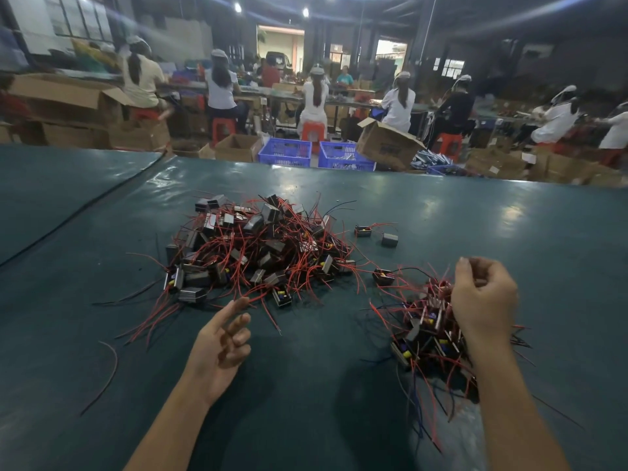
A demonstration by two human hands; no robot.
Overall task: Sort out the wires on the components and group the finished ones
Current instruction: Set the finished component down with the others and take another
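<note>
**Two heaps on the table**

The large heap of small black box-shaped components with red wires (258,246) sits mid-way across the dark green tabletop (323,385). The left hand (221,348) lies just before it, palm up, fingers relaxed, empty. The right hand (482,297) curls over the smaller heap (424,334); whether it grasps anything cannot be told.

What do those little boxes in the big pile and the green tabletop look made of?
Little boxes: likely dark plastic or metal cases; their flat faces catch light. Green tabletop: seemingly a glossy vinyl or rubber sheet; it mirrors the ceiling lamps.
</note>
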